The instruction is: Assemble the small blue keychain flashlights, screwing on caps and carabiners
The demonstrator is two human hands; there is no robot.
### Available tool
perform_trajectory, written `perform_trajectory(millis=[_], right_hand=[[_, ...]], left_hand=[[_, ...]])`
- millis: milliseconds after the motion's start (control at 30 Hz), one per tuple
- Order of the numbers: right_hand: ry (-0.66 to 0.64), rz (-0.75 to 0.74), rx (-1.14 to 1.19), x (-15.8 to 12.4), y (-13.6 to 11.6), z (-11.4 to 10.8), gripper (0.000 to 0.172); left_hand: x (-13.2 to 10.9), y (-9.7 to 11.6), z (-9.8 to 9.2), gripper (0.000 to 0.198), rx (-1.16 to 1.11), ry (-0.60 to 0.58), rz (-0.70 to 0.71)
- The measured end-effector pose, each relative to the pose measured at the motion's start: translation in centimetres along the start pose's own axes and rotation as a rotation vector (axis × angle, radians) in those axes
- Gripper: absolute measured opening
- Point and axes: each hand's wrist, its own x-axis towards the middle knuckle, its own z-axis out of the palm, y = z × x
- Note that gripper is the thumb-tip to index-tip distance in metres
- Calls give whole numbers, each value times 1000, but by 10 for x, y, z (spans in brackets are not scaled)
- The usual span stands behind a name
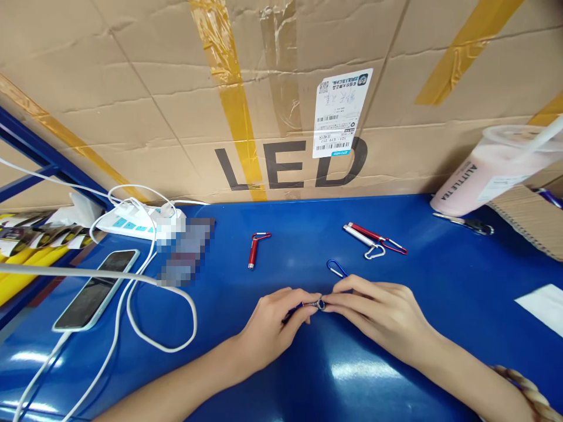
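Observation:
My left hand (279, 316) pinches one part of a small blue keychain flashlight between thumb and fingertips. A metallic, spring-like end (313, 304) shows at those fingertips. Close against it, my right hand (382, 313) pinches the flashlight's other part, a short dark ring-shaped end (321, 305). From behind the right fingers a blue carabiner (336, 268) sticks out. The fingers hide most of the flashlight's body. Beyond the hands lie a red keychain flashlight (253, 253) with its carabiner, a silver one (358, 235) and another red one (366, 232), these last two side by side.
A phone (97, 290) on a white cable, a power strip (132, 221) and a blurred-out patch (189, 252) occupy the left. At right stand a pink drink cup (475, 176), keys (477, 225) and white paper (545, 308). A large cardboard box (176, 88) walls the blue table's back.

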Motion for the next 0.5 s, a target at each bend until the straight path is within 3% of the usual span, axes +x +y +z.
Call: perform_trajectory(millis=[200, 500], right_hand=[[-94, -50, 18, 0, 4, -4, 22], [-114, -131, -60, 1, 0, -5, 27]], left_hand=[[-1, 3, 1, 21, -38, -31, -88], [0, 5, 1, 19, 17, -35, -53]])
